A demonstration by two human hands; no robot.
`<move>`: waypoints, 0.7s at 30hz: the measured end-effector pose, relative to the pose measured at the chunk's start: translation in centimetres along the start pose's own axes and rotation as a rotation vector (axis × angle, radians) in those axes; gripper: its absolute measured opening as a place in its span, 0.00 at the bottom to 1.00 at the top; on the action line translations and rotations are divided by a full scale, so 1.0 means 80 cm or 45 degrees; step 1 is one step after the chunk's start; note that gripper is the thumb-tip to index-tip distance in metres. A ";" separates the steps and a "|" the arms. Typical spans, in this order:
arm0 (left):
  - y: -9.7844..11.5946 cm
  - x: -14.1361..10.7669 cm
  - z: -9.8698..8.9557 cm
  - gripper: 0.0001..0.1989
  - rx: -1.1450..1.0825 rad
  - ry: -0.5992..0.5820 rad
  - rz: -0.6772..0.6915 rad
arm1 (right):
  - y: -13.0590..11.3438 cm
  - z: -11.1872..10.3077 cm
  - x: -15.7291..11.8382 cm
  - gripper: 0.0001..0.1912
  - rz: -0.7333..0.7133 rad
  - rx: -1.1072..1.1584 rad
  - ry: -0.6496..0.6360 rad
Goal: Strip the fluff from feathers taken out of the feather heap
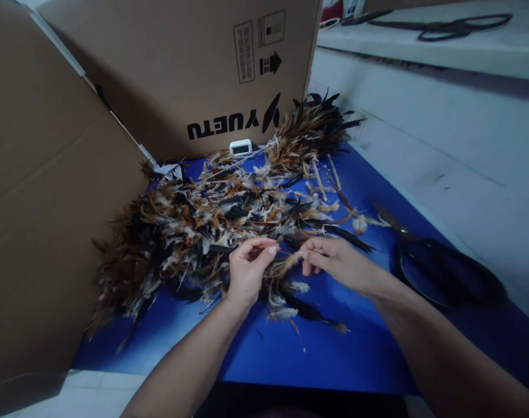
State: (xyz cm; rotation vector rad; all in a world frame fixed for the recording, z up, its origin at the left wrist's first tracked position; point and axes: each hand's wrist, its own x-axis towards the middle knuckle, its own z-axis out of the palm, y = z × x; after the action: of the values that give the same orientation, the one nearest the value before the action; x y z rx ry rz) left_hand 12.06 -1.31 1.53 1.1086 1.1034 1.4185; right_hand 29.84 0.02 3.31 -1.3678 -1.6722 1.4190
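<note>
Close in front of me, my right hand (334, 261) pinches the pale base of a small brown feather (290, 264), whose fluffy end points left. My left hand (247, 270) is just beside it, thumb and forefinger brought together on what looks like a thin thread. This fine strand seems to span the short gap between both hands. Beneath and behind them spreads a large loose pile of feathers (229, 215), brown, black and whitish. Several stray feathers, among them a dark one (308, 307), lie on the blue tabletop (334, 354) under my hands.
Big black-handled scissors (447, 273) lie to the right. A feather bundle (312, 130) and a small white digital clock (240, 147) sit at the back. Cardboard walls (159, 64) enclose the left and rear. Another pair of scissors (456, 28) rests on the ledge (421, 49).
</note>
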 end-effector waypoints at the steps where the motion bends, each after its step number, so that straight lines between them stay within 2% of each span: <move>1: 0.002 0.000 0.000 0.07 -0.045 -0.032 -0.037 | 0.000 0.000 0.000 0.07 0.004 0.012 -0.007; 6: 0.008 0.000 0.001 0.12 -0.220 -0.203 -0.189 | 0.000 0.000 0.000 0.09 0.002 0.109 -0.035; 12: 0.004 0.000 0.000 0.11 -0.360 -0.299 -0.281 | -0.004 0.007 -0.001 0.10 0.004 0.451 0.044; 16: 0.003 -0.001 0.001 0.09 -0.390 -0.372 -0.254 | -0.006 0.014 -0.002 0.11 0.074 0.614 0.044; 21: 0.000 -0.002 0.002 0.06 -0.375 -0.411 -0.189 | -0.004 0.025 0.000 0.12 0.127 0.645 0.057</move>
State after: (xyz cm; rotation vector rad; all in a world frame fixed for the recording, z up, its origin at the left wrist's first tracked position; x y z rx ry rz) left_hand 12.20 -1.47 1.54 0.9787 0.7064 1.1898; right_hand 27.93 -0.73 3.05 -1.1878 -1.1177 1.7058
